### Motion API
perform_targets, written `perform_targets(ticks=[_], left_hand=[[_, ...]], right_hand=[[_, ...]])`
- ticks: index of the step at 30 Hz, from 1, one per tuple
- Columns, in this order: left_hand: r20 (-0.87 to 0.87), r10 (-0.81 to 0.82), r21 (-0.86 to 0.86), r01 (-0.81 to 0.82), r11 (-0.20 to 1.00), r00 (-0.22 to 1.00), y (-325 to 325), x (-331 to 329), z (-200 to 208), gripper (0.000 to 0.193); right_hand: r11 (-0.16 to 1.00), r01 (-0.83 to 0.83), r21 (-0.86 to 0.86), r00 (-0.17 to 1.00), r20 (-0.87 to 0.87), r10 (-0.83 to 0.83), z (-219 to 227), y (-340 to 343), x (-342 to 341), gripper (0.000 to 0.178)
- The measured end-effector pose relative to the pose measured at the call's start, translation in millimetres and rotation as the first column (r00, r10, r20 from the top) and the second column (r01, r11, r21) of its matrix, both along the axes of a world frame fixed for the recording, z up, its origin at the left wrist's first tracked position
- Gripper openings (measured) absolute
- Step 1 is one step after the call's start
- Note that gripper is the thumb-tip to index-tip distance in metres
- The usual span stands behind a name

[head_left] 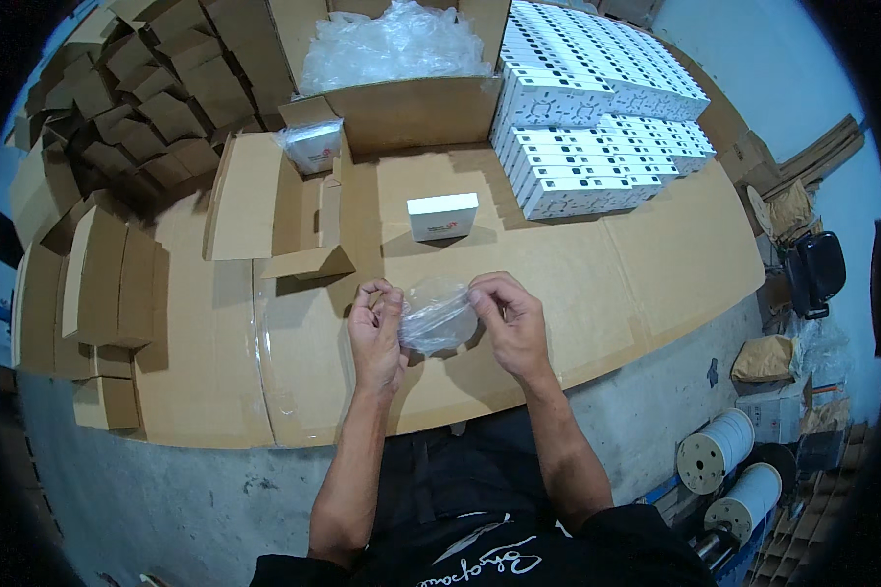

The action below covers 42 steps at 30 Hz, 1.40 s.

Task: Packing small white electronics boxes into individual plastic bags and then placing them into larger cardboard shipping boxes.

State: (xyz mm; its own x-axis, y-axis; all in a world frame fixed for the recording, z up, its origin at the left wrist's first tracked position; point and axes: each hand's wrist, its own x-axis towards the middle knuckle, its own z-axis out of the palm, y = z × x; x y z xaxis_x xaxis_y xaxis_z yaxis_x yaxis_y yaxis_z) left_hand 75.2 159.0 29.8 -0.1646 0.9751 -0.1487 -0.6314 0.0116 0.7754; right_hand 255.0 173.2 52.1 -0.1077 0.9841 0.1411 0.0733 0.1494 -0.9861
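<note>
My left hand (375, 328) and my right hand (511, 318) each pinch an edge of a small clear plastic bag (438, 315), held open between them just above the cardboard-covered work surface (597, 284). A small white box (442, 216) lies on the cardboard a short way beyond my hands. To its left sits an open brown carton (294, 210) with a plastic-wrapped white box (313, 145) resting at its far end.
A large open carton of clear plastic bags (394, 44) stands at the back. Rows of stacked white boxes (597, 108) fill the back right. Folded brown cartons (137, 98) pile up at the left. Tape reels (719, 460) lie on the floor at the right.
</note>
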Motion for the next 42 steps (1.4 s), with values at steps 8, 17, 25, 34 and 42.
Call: perform_targets(ticks=[8,17,25,34,42], left_hand=[[-0.102,0.015,0.058,-0.009,0.998,0.995,1.2,0.2,2.1,0.018],[-0.051,-0.124,0.045,0.126,0.991,0.991,-10.0,14.0,28.0,0.026],[-0.141,-0.074,0.139,0.094,0.986,0.987,-5.5,9.5,12.2,0.014],[-0.063,-0.173,0.105,0.179,0.978,0.983,-8.9,-8.8,2.1,0.016],[0.022,-0.074,0.164,0.069,0.984,0.997,-6.8,-7.1,15.9,0.021]], right_hand=[[0.905,0.017,0.426,0.970,0.211,-0.118,48.5,-3.2,-7.6,0.022],[0.966,-0.255,-0.045,0.939,0.226,0.258,28.4,12.8,12.6,0.012],[0.978,-0.175,-0.116,0.981,-0.100,0.164,11.5,6.7,21.5,0.008],[0.999,-0.029,-0.032,0.964,-0.264,0.020,0.2,10.2,31.0,0.004],[0.996,-0.089,0.021,0.966,-0.241,0.092,10.6,10.8,34.1,0.004]])
